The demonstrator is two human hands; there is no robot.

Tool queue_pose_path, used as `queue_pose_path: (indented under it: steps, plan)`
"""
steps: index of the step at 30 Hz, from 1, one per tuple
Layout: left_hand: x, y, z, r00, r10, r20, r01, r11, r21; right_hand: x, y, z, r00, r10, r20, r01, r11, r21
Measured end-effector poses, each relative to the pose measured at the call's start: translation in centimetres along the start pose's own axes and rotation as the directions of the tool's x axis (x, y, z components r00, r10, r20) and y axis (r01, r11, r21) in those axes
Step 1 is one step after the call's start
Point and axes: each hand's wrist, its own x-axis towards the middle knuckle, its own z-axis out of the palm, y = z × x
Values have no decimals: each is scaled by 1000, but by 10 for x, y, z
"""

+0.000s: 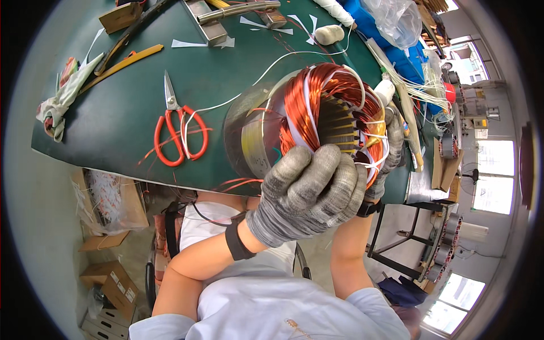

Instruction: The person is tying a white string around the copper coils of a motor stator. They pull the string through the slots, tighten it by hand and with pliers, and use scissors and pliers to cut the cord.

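Observation:
A motor stator (299,113) with thick copper windings stands tilted on the green table, its slotted bore facing me. White cord (371,165) is laced around the winding on its right side. My left hand (309,192), in a grey glove, has its fingers curled over the near edge of the winding. Around the right side of the stator my gloved right hand (393,141) is closed, its fingers partly hidden behind the coils. Left of the stator lie scissors (170,96) with red handles. A long white cord runs from the far side to the scissors' handles.
On the green table (113,130) a hammer (243,9) rests across a metal block (209,25) at the back. A yellow strip (122,67) and crumpled cloth (65,102) lie at left. Blue bins (368,22) and white sleeving (416,85) stand at the far right.

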Motion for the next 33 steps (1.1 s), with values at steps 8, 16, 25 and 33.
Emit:
queue_pose_path:
  steps: [8, 16, 25, 33]
  plan:
    - [32, -84, -19, 902, 285, 326, -54, 822, -567, -54, -16, 2, 997, 70, -14, -71, 994, -79]
    - [80, -98, -94, 762, 195, 617, -102, 978, -183, -105, 0, 30, 989, 2, 145, -16, 995, 99]
    - [48, -51, -186, 911, 312, 268, 174, 296, -939, -111, 6, 47, 961, -99, 257, 86, 994, 61]
    - [48, 3, -109, 951, 15, 310, 94, 938, -334, -115, 12, 45, 955, -127, 268, 121, 992, 41]
